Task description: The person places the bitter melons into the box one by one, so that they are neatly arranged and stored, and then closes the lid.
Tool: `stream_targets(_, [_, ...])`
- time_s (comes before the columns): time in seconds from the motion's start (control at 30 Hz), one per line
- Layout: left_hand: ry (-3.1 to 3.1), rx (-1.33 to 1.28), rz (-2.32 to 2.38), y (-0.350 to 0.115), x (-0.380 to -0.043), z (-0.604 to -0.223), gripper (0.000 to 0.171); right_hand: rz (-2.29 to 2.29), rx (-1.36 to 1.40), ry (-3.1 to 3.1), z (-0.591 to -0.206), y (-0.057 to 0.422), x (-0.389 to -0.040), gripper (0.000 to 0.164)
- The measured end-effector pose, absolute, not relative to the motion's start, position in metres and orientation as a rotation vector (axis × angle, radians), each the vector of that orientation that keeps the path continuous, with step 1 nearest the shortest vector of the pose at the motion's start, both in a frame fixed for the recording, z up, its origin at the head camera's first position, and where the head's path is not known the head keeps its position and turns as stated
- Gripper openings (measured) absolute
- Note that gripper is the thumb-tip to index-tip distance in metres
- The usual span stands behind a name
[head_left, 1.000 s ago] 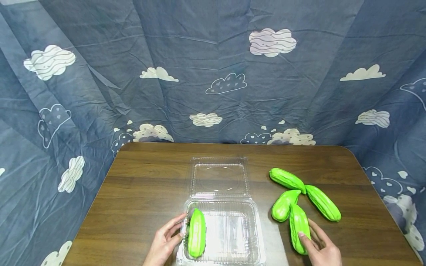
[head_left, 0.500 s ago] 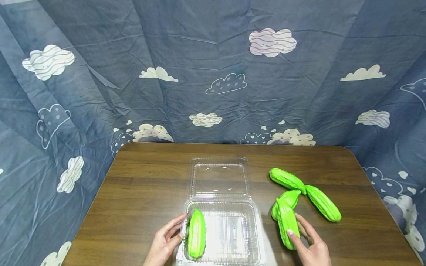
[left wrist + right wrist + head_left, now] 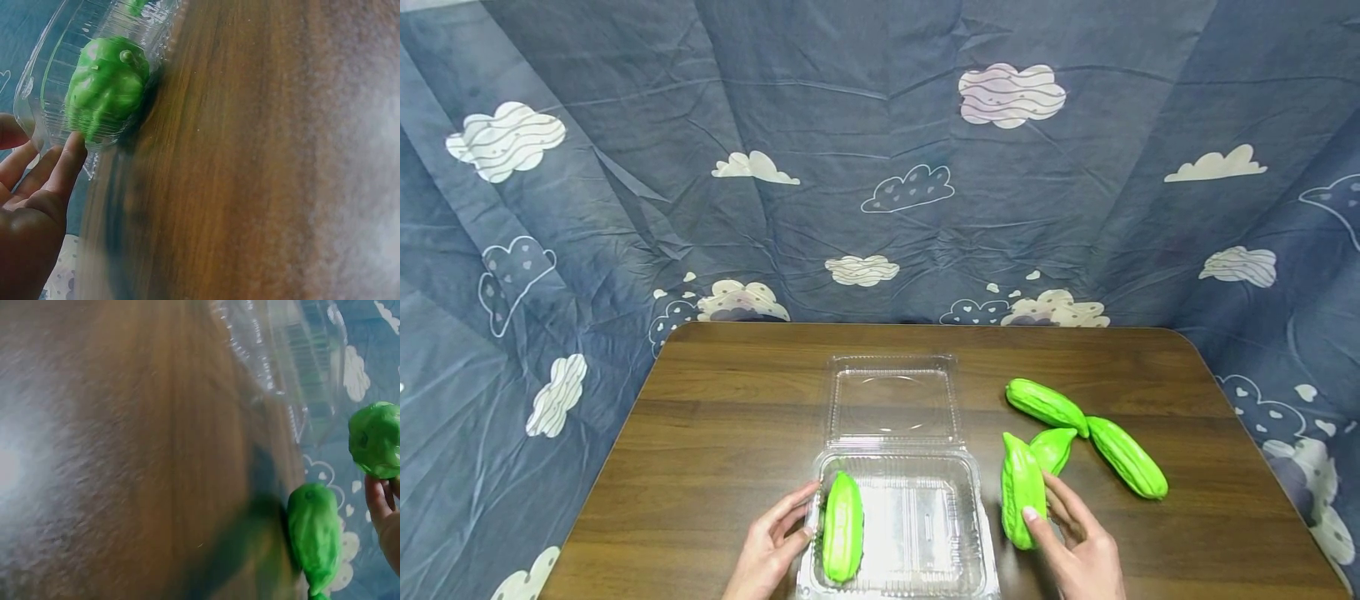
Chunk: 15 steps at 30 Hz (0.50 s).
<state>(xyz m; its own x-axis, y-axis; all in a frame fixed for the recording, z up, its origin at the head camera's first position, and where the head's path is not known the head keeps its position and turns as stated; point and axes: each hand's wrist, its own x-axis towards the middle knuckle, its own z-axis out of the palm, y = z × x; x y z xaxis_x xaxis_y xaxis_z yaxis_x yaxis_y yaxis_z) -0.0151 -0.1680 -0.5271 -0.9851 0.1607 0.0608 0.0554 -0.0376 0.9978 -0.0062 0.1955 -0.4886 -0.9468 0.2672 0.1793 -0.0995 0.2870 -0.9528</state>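
My right hand (image 3: 1075, 546) holds a bright green, ridged bitter melon (image 3: 1022, 492) between thumb and fingers, just right of the clear plastic clamshell container (image 3: 977, 492). In the right wrist view this held melon (image 3: 377, 440) shows end-on above the fingers, apart from the table. My left hand (image 3: 772, 537) pinches the container's left edge; in the left wrist view its fingers (image 3: 69, 162) touch the outer wall. Inside, along that left side, lies one bitter melon (image 3: 843, 529). Another bitter melon (image 3: 1054, 448) is partly hidden behind the held one.
Two more bitter melons lie farther back on the right, one slanting at the rear (image 3: 1045, 403) and one toward the right edge (image 3: 1127, 458). The container's hinged lid (image 3: 895, 404) lies folded back. A cloud-print curtain (image 3: 880, 233) hangs behind the wooden table (image 3: 715, 400).
My right hand has lifted the nearest bitter melon and carried it left, across in front of another melon, toward the container. My left hand has stayed at the container's edge.
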Motion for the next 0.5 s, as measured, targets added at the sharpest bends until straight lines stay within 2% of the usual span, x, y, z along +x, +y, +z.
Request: stream_targets(0.5, [2.115,0.174,2.189,-0.166,-0.015,-0.524,0.052,1.901,0.103,-2.060,-0.481,0.170,-0.009,0.044])
